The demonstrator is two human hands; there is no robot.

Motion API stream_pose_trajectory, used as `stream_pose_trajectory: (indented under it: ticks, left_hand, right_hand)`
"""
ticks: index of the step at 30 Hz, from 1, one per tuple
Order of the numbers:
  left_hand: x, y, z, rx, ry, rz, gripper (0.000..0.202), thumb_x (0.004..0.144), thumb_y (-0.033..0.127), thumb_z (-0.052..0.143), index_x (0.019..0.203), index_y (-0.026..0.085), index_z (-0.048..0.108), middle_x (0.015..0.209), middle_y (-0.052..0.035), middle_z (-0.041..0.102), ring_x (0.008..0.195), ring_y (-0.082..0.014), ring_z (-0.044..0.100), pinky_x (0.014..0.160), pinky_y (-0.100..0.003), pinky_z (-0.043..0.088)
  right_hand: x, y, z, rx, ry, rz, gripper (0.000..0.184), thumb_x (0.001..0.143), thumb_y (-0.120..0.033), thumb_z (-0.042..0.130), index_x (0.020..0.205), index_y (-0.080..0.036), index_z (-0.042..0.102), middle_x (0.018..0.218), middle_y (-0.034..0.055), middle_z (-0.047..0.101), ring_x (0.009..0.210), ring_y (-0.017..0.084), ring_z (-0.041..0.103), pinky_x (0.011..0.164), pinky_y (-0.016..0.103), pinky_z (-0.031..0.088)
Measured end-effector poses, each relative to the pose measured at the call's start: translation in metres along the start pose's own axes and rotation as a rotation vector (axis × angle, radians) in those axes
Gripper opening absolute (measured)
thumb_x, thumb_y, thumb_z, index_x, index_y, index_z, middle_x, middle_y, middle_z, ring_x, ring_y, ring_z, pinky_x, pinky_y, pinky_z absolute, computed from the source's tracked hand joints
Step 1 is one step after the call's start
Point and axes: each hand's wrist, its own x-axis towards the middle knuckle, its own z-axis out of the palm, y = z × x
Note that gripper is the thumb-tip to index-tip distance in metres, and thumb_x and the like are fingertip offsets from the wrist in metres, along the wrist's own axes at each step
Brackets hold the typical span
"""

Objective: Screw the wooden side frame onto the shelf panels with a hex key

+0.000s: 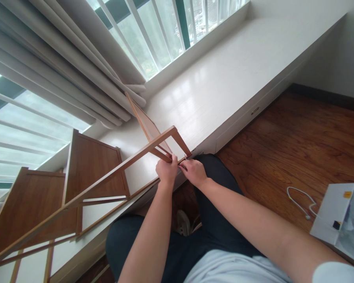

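Observation:
A long wooden frame (pixel 112 173) of thin brown rails lies tilted across the white window ledge (pixel 224 86), its near corner close to my knees. My left hand (pixel 166 171) is closed around a rail at that corner. My right hand (pixel 194 171) sits right beside it, fingers pinched on a small part at the frame's end; what it pinches is too small to name. A thin brown panel (pixel 144 122) rises at an angle from the same corner.
Brown wooden shelf panels (pixel 91 165) stand on the ledge at the left. Beige curtains (pixel 76 63) hang by the window. An open white box (pixel 342 220) and a white cable (pixel 301 200) lie on the wooden floor (pixel 297 149) at right.

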Motion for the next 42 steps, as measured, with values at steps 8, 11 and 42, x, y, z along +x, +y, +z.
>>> stream_pose_trajectory:
  ticks: [8,11,42]
  left_hand:
    - [0.0,-0.002,0.003,-0.015,0.009,-0.002,0.037,0.094,0.045,0.05,0.082,0.022,0.076,0.079,-0.0091,0.077,0.084,-0.026,0.072,0.071,-0.031,0.041]
    - [0.0,-0.002,0.003,-0.021,0.009,-0.004,0.037,0.095,0.045,0.05,0.08,0.022,0.075,0.079,-0.009,0.077,0.084,-0.0257,0.072,0.071,-0.031,0.041]
    - [-0.004,-0.004,-0.012,-0.004,-0.021,0.054,0.046,0.093,0.062,0.054,0.073,0.024,0.069,0.076,-0.0085,0.075,0.082,-0.0266,0.07,0.068,-0.032,0.039]
  right_hand:
    - [-0.003,-0.003,0.002,0.071,0.001,0.088,0.017,0.102,-0.032,0.06,0.099,-0.024,0.074,0.098,0.0034,0.08,0.09,0.02,0.071,0.075,0.028,0.043]
    - [-0.003,-0.005,0.002,0.091,-0.001,0.114,0.018,0.102,-0.034,0.059,0.098,-0.025,0.074,0.097,0.0028,0.08,0.088,0.019,0.071,0.073,0.027,0.042]
    - [-0.005,-0.004,-0.002,0.144,-0.041,0.148,0.014,0.098,-0.032,0.062,0.103,-0.025,0.073,0.101,0.0036,0.079,0.092,0.02,0.071,0.078,0.028,0.046]
